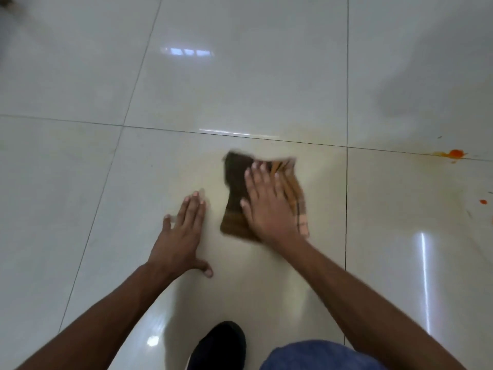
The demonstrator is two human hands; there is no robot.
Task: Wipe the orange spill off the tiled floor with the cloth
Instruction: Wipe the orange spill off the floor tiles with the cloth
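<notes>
1. Two hands lie flat: the right hand (266, 206) presses the cloth (236, 182) on the floor (240, 89), fingers straight and close together.
2. Left hand (181, 236) rests on the floor just beside the cloth, fingers straight, thumb apart.
3. Orange spill (455, 154) sits well right of the cloth, on a grout line.

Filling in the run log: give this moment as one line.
phase: wiping | right hand: pressing flat on cloth | left hand: flat on floor | orange spill: blob and drops unwiped, right of cloth
</notes>
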